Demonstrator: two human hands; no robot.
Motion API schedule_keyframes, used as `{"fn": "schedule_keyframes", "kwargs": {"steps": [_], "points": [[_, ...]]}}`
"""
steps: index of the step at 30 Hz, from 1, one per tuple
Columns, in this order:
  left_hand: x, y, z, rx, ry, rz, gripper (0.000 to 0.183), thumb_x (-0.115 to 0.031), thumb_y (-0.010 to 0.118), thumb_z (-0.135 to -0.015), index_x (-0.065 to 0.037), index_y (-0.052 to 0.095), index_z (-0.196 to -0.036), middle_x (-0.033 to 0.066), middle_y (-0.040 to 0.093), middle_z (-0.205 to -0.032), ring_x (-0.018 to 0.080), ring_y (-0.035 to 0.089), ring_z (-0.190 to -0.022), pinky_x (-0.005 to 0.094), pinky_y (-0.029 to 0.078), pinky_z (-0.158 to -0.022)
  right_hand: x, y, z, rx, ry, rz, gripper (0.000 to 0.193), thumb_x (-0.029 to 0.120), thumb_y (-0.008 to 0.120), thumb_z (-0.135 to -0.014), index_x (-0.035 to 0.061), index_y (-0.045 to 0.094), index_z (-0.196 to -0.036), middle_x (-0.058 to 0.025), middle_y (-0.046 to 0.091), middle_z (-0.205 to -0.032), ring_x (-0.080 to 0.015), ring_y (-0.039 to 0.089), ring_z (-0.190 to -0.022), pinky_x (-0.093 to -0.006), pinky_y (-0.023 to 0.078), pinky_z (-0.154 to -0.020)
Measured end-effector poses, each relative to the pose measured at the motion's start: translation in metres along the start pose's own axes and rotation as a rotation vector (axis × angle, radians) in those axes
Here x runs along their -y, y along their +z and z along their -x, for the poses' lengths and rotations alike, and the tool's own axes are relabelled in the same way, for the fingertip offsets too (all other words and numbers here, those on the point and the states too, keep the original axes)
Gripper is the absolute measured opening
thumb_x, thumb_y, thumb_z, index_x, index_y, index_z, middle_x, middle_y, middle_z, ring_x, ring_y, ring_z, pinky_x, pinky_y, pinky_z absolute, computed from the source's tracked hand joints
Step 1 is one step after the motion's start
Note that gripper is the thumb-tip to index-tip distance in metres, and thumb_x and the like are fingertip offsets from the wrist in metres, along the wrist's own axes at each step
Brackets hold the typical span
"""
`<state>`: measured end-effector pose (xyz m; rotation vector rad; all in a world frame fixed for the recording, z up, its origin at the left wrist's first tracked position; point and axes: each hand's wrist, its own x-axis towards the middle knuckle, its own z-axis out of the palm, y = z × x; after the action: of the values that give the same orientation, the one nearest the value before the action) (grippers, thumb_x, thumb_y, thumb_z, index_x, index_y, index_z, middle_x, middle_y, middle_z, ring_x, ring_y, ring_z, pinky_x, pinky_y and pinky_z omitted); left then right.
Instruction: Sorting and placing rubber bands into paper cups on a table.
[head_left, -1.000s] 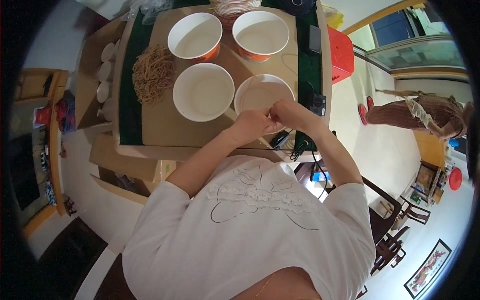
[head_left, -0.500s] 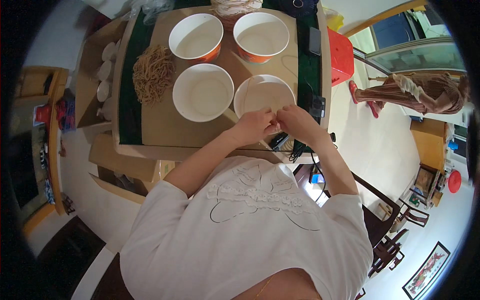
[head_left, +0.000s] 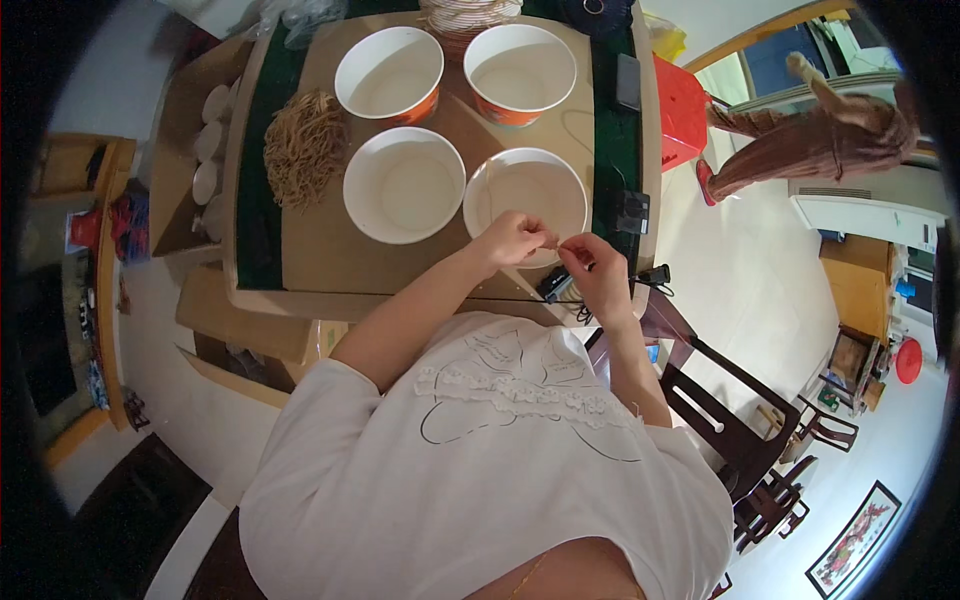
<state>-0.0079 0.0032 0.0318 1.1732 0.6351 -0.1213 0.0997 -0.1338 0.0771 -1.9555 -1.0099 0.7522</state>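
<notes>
Two-hand fingertip pinch on a thin strand, at the near rim of a white tub.
The thin strand (head_left: pixel 556 247) lies between the hands; it is too fine to trace fully. Left hand (head_left: pixel 515 238): fingertips pinched together on it. Right hand (head_left: pixel 602 280): thumb and forefinger meet on it, just beside the left tips; the close spacing probably keeps the short span controlled. Directly beyond the grip stands the white tub (head_left: pixel 545 185), upright, apparently placed for minimum reach. Left of it, near: a second tub (head_left: pixel 404 185). Farther beyond the grip: two more tubs (head_left: pixel 388 75), set apart, likely for separate access. Far left: a loose brown strand heap (head_left: pixel 303 150), apparently kept clear of the hands. Beneath: a cardboard sheet (head_left: pixel 330 250), presumably protecting the table.
</notes>
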Motion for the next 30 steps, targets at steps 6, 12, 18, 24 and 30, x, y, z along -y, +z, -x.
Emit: {"fn": "schedule_keyframes", "kwargs": {"steps": [6, 12, 18, 24, 30], "points": [[0.001, 0.001, -0.001, -0.054, -0.038, -0.008, 0.014, -0.018, 0.060, -0.084, -0.005, 0.064, -0.079, -0.0038, 0.049, -0.061, 0.0035, 0.038, -0.048, 0.0199, 0.026, -0.040, 0.000, 0.007, 0.007, -0.141, -0.017, 0.000, 0.007, 0.002, 0.064, -0.078, 0.0000, 0.062, -0.085, -0.0054, 0.061, -0.073, -0.0093, 0.055, -0.064, -0.0228, 0.045, -0.061], [-0.005, 0.004, 0.001, -0.075, -0.080, -0.004, 0.017, -0.021, 0.064, -0.081, -0.004, 0.066, -0.079, -0.0037, 0.048, -0.057, 0.0034, 0.037, -0.047, 0.0204, 0.024, -0.040, 0.000, 0.012, 0.010, -0.223, -0.140, -0.004, 0.006, 0.001, 0.064, -0.077, -0.0004, 0.061, -0.082, -0.0107, 0.060, -0.073, -0.0197, 0.060, -0.063, -0.0281, 0.049, -0.060], [-0.006, 0.006, 0.003, -0.111, -0.056, -0.051, 0.017, -0.021, 0.065, -0.080, -0.004, 0.066, -0.078, -0.0045, 0.047, -0.057, 0.0031, 0.037, -0.048, 0.0205, 0.025, -0.041, -0.001, 0.015, 0.010, -0.172, -0.065, -0.037, 0.006, 0.001, 0.063, -0.078, 0.0002, 0.061, -0.084, -0.0100, 0.062, -0.075, -0.0177, 0.061, -0.064, -0.0268, 0.049, -0.060], [0.000, 0.004, 0.002, -0.114, 0.010, -0.099, 0.018, -0.019, 0.062, -0.082, -0.003, 0.067, -0.084, -0.0002, 0.061, -0.070, 0.0038, 0.044, -0.053, 0.0195, 0.030, -0.043, -0.007, 0.018, 0.009, -0.217, 0.052, -0.123, 0.008, 0.003, 0.062, -0.081, -0.0008, 0.062, -0.088, -0.0095, 0.065, -0.076, -0.0132, 0.062, -0.065, -0.0249, 0.049, -0.062], [0.003, 0.002, 0.001, -0.090, 0.061, -0.183, 0.018, -0.015, 0.060, -0.083, -0.001, 0.068, -0.091, 0.0039, 0.066, -0.081, 0.0064, 0.055, -0.070, 0.0207, 0.042, -0.057, -0.017, 0.018, 0.008, -0.167, 0.055, -0.168, 0.010, 0.003, 0.063, -0.081, -0.0012, 0.062, -0.089, -0.0085, 0.065, -0.073, -0.0116, 0.061, -0.065, -0.0241, 0.048, -0.061]]}}
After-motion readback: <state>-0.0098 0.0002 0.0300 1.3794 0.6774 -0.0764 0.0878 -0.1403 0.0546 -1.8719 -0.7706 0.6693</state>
